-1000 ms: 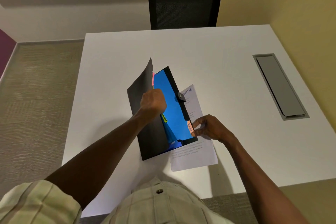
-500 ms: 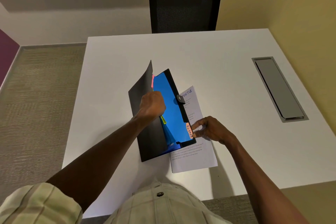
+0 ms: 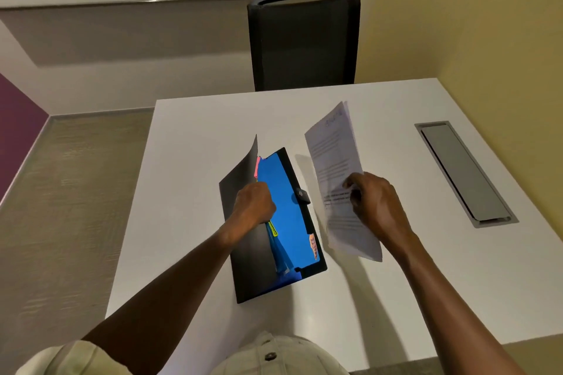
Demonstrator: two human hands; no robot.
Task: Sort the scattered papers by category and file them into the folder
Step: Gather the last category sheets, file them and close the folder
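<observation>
A black folder [image 3: 248,265] lies open on the white table [image 3: 195,137], showing blue dividers [image 3: 289,216] with pink, yellow and orange tabs. My left hand [image 3: 254,202] grips the raised black front cover and the divider edges, holding the pocket apart. My right hand [image 3: 373,202] pinches a thin stack of printed white papers [image 3: 332,155] and holds it tilted above the table, just right of the folder. The papers are blurred by motion.
A grey cable hatch [image 3: 464,173] is set into the table at the right. A black mesh chair [image 3: 303,42] stands at the far edge. A yellow wall runs along the right side and carpet lies to the left.
My right hand has picked the papers up off the table from under the folder's right edge and raised them. My left hand keeps the folder open. The head camera has tilted up.
</observation>
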